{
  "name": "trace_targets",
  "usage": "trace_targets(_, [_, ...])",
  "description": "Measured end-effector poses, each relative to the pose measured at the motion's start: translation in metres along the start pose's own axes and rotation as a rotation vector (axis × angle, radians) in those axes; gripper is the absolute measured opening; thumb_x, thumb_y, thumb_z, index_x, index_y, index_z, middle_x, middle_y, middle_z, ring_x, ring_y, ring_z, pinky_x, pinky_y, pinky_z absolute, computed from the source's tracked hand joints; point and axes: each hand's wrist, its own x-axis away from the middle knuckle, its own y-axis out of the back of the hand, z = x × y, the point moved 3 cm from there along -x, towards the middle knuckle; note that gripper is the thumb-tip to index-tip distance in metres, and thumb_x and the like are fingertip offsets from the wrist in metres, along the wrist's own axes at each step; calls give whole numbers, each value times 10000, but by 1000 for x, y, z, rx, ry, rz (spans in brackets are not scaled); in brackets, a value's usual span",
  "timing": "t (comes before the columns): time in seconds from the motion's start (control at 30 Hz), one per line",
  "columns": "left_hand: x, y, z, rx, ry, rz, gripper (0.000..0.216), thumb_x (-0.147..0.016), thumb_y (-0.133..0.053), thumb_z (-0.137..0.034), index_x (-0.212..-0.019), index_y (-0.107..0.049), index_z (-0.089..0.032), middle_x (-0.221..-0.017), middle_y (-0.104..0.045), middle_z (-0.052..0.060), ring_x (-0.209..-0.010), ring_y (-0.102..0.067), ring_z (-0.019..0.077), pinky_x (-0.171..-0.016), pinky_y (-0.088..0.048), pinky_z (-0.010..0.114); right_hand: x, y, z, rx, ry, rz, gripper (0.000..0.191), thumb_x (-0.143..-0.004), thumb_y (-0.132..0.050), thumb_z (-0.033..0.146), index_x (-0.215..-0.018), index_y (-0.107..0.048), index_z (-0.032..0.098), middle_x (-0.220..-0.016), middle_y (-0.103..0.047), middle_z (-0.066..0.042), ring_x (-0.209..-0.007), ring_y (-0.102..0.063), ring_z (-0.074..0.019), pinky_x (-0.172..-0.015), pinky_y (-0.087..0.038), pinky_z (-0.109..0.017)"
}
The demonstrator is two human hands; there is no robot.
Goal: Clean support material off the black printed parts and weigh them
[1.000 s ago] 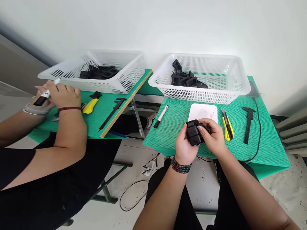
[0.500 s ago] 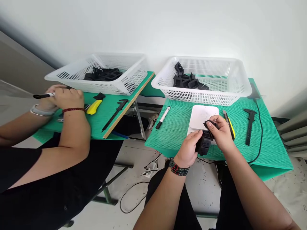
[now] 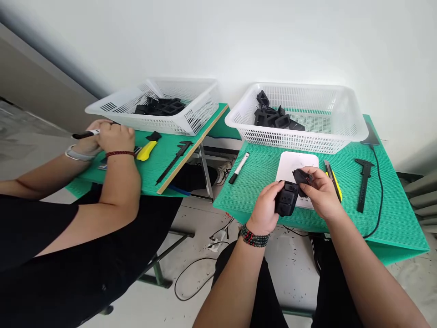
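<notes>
My left hand (image 3: 264,210) is closed around a black plastic part (image 3: 286,203) at the near edge of the green mat (image 3: 259,182). My right hand (image 3: 321,193) pinches a smaller black piece (image 3: 302,176) just above and to the right of that part. Both hands hover over the near end of a small white scale (image 3: 296,164). A white basket (image 3: 344,132) behind the scale holds several more black parts (image 3: 273,117).
On my mat lie a marker (image 3: 239,167), a yellow utility knife (image 3: 332,178), a black caliper (image 3: 363,181) and a black cable (image 3: 378,182). At the left a co-worker's hands (image 3: 109,136) hold a marker over a second green table with its own basket (image 3: 191,120), knife and caliper.
The black part has come apart: my right hand has lifted a small piece up and to the right, while my left hand keeps the bigger body. The view has shifted slightly.
</notes>
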Motion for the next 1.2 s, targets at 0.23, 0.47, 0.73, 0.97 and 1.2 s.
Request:
trace_targets(0.23, [4,-12,-12,18,26,-69,204,-650,-851,-323,-742,-736,-181,-804,-695,17,-801,-627,175,-727,-471,287,0,-2,-4,65,31,43,265,-725,-832,274,-973,-741,290,-989,-733,-19,-878,-660,-179,-742,-552,-318])
trace_targets(0.47, [9,-21,-16,-123,34,120,247,-682,-824,-404,-654,-711,-186,-668,-625,7,-722,-571,176,-695,-450,296,-4,-2,-4,100,-24,118,276,-698,-866,340,-946,-771,269,-993,-755,-20,-932,-683,-189,-869,-559,-355])
trace_targets(0.73, [10,-23,-14,-247,64,266,266,-757,-768,-423,-671,-737,-174,-643,-615,13,-660,-525,166,-648,-397,292,-1,-1,-2,100,-97,182,246,-706,-859,313,-935,-784,267,-949,-761,-8,-886,-687,-175,-871,-551,-357])
trace_targets(0.97, [7,-20,-10,-176,69,190,462,-788,-744,-610,-710,-724,-154,-696,-648,28,-715,-568,171,-700,-439,291,-3,-4,-2,69,-114,146,264,-675,-873,333,-913,-784,261,-937,-767,-6,-885,-685,-182,-880,-547,-362])
trace_targets(1.2, [4,-16,-16,71,181,78,509,-846,-629,-679,-832,-653,-170,-665,-663,45,-569,-607,179,-546,-463,286,-6,0,-5,75,-131,33,285,-672,-850,329,-925,-753,242,-884,-733,-2,-744,-622,-150,-662,-504,-285])
